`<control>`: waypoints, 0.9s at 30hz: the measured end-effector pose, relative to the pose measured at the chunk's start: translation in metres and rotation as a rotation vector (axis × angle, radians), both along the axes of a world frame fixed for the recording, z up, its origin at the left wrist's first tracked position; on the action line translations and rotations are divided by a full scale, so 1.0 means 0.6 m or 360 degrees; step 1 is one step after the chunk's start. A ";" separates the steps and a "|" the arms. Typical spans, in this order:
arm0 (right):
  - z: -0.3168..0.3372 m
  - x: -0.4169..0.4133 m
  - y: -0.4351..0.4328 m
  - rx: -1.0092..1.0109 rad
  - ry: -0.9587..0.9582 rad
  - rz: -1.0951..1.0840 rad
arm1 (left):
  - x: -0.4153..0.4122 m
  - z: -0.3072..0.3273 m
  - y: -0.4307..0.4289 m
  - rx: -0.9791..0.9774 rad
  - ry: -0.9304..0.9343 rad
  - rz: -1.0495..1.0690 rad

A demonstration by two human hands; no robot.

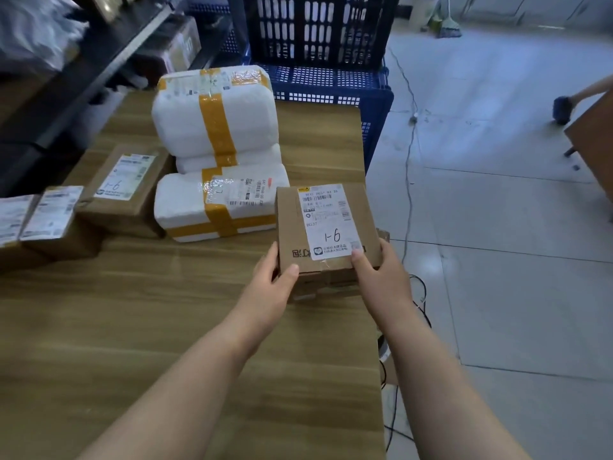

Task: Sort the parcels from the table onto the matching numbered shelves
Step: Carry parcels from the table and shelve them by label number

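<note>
Small brown cardboard box (292,224), white label handwritten "1-6", at right edge of wooden worktop (166,327). Hands clamped on its near corners: left hand (275,280), right hand (381,277), thumbs on top. Yellow-taped white foam parcels (215,127) just behind-left; blue slotted plastic crates (318,28) beyond

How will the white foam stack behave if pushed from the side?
Probably light for its size: the foam stack looks like polystyrene. Likely to tip or slide apart, standing tall with its top box tilted. Probably stiff but dentable, judging by the rounded moulded edges.
</note>
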State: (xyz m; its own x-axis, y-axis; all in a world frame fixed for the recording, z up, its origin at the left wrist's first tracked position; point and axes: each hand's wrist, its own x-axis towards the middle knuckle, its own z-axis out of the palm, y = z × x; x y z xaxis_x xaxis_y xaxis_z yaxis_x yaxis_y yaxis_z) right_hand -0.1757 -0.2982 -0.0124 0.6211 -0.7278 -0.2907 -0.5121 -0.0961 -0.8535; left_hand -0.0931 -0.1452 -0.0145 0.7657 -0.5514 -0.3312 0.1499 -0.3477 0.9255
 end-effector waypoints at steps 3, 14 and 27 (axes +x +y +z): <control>0.034 -0.024 0.048 -0.0080 -0.0194 0.0055 | -0.016 0.026 0.045 -0.0025 -0.0229 0.0104; 0.152 -0.064 0.269 -0.0259 -0.0653 0.0383 | -0.091 0.146 0.281 -0.0224 -0.0631 0.0472; 0.188 -0.186 0.860 0.0081 -0.0798 0.1483 | -0.447 0.210 0.882 0.0081 -0.0742 0.1589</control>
State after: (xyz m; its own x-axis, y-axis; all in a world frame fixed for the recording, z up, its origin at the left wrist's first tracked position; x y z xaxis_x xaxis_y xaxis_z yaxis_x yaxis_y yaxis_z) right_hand -0.2875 0.2180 0.1007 0.9852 0.1039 0.1366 0.1573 -0.2279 -0.9609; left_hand -0.3612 0.3839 0.1116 0.9149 0.3908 0.1012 0.0246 -0.3041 0.9523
